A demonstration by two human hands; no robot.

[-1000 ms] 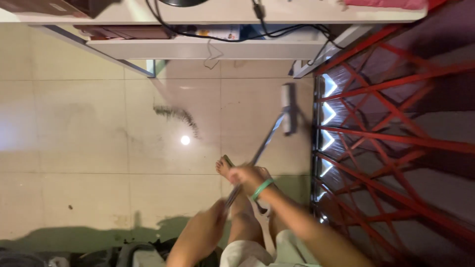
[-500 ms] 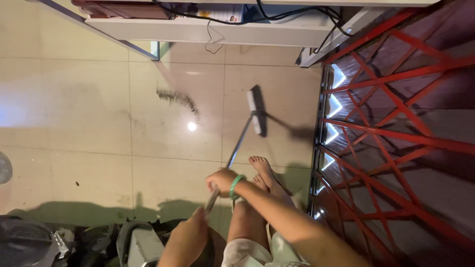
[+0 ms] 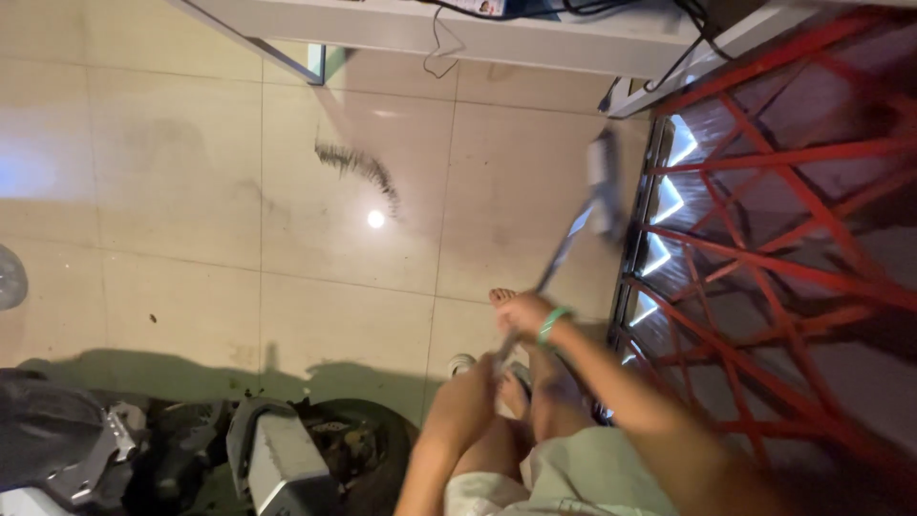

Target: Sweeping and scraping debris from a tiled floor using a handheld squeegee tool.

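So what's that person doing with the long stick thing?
A person is sweeping a tiled floor with a long-handled broom. The right hand, with a green band on the wrist, grips the handle higher up; the left hand grips it near the end. The blurred broom head sits beside a red metal gate. The person's feet look bare.

Right hand (image 3: 522, 313) ahead, left hand (image 3: 465, 399) behind, both fisted

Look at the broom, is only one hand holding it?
No, both the right hand and the left hand are wrapped around the broom handle.
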